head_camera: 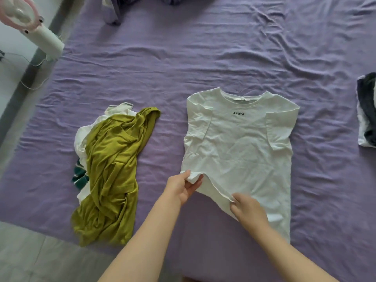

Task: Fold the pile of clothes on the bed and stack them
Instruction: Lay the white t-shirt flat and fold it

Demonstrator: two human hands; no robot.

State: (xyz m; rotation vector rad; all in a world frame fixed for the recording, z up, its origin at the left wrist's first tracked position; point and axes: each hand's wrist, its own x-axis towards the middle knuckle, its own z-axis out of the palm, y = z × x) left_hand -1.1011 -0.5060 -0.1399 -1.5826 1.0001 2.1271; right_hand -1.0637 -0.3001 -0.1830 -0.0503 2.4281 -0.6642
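Observation:
A white T-shirt (240, 143) with small dark lettering lies face up on the purple bed sheet (183, 68), both sleeves folded inward. My left hand (184, 187) pinches its lower left hem corner, lifted slightly off the sheet. Along the same hem, further right, my right hand (249, 207) grips the edge. To the left sits an unfolded pile: an olive-green garment (110, 171) on top of white cloth (81, 139) and a dark green striped piece (79, 177).
A folded stack of dark grey and white clothes (367, 110) lies at the right edge. A pink and white fan (26, 21) stands off the bed at the upper left, with cables. Purple bedding (122, 7) is bunched at the head. Grey floor (40, 259) shows lower left.

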